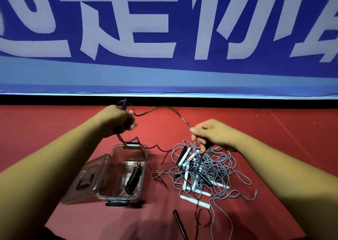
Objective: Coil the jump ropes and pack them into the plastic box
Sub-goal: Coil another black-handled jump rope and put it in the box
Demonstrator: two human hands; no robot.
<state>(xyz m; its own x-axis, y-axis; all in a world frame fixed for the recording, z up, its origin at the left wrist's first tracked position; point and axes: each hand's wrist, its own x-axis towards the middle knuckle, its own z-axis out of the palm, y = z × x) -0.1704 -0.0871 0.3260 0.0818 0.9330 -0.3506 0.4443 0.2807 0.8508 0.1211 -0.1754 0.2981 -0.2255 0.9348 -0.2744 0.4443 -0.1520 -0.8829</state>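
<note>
We are gripping a dark handle (124, 103) in our left hand (118, 119), with the fingers curling round it. Our right hand (214, 135) is pinching the dark rope (181, 117) between thumb and fingers. The rope is hanging between both hands above the red floor (274, 148), and its slack is trailing down past the far end of the clear plastic box (117, 183). The box is sitting open below our left hand, with its lid (82, 177) leaning out to the left. Inside, one black coiled rope (133, 177) is lying along the right wall. Just right of the box, a tangled pile of grey ropes (215, 166) with white and black handles is lying under our right hand.
</note>
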